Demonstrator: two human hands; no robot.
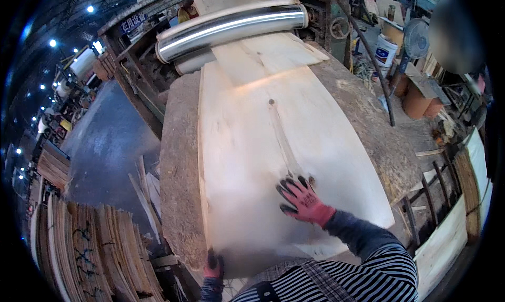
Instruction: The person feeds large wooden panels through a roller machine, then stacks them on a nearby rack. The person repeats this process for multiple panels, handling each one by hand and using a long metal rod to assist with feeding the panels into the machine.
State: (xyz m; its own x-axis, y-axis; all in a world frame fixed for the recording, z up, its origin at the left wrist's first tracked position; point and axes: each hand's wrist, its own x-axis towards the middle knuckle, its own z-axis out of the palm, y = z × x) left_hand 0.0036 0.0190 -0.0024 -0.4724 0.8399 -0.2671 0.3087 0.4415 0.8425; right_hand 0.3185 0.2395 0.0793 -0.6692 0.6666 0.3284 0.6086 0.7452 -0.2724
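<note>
A broad, pale wood veneer sheet [242, 160] lies in front of me, with a dark knot and a long streak down its middle. My right hand [305, 201], in a pink glove with dark fingertips, rests flat on it with the fingers spread. At the sheet's near left corner, my left hand [213, 266] has its gloved fingers closed on the edge; part of that hand is hidden. Another veneer piece [268, 54] overlaps the sheet's far end and reaches up to a shiny metal roller [236, 31].
The sheet lies on a rough brown bed [181, 160]. Stacked veneer [94, 249] stands at the near left, beside a grey floor [113, 139]. On the right are a dark bar [368, 54], a white bucket [385, 50], a fan [415, 39] and a metal rack [434, 197].
</note>
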